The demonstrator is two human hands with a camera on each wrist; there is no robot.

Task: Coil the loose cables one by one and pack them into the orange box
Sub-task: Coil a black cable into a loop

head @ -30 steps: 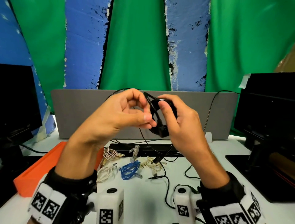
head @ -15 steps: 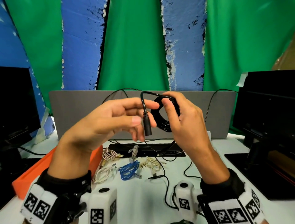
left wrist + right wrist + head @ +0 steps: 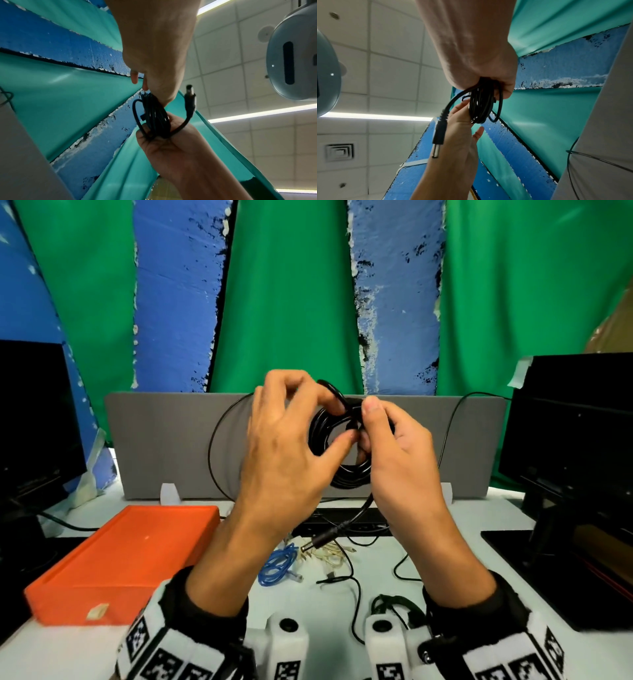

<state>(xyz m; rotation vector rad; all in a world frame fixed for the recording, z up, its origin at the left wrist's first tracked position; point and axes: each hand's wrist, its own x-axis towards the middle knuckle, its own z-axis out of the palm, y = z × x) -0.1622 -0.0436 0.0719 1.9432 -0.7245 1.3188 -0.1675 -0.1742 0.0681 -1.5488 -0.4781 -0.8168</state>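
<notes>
Above the white desk (image 3: 342, 642), both hands hold a coiled black cable (image 3: 346, 474) in the air. Right hand (image 3: 400, 460) grips the coil, fingers curled round it; left hand (image 3: 284, 453) pinches a loop at its top. Barrel plug (image 3: 318, 541) dangles below. Orange box (image 3: 113, 559) sits left on the desk; blue cable (image 3: 277, 566) and pale cables (image 3: 329, 554) lie just beside it. Grey divider (image 3: 164, 440), black monitors (image 3: 575, 422) and green-blue backdrop (image 3: 291, 285) behind.
</notes>
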